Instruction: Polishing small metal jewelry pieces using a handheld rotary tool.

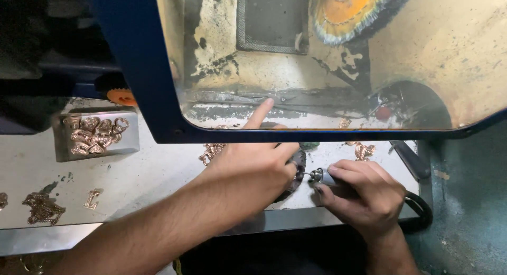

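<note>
Gripping a slim rotary handpiece (330,179) in a closed fist, the right hand (364,193) points the tool's small tip toward the left hand (253,166), with the tip sitting right between the two hands. A black cable (420,203) curves away from the handpiece just past the right hand's knuckles. The left hand is mostly curled, its thumb and bent fingers pinched together at the tool tip; whatever small piece they may hold is too hidden to tell. Its index finger alone is stretched out, reaching forward under the clear shield (327,58) and touching the grimy ledge behind it. A dark round pad (298,172) shows partly beneath the left hand's fingers.

Just beyond the left hand's wrist lies a small cluster of gold-coloured pendants (211,151), and another gold piece (363,151) lies just ahead of the right hand. Well off to the left hand's outer side, a grey block (97,135) carries a heap of similar pieces, with a gold letter charm (92,199) and a tangled gold chain (41,207) nearer the tabletop (142,180) edge. Above the right hand, behind the shield, hangs an orange buffing wheel (354,8).
</note>
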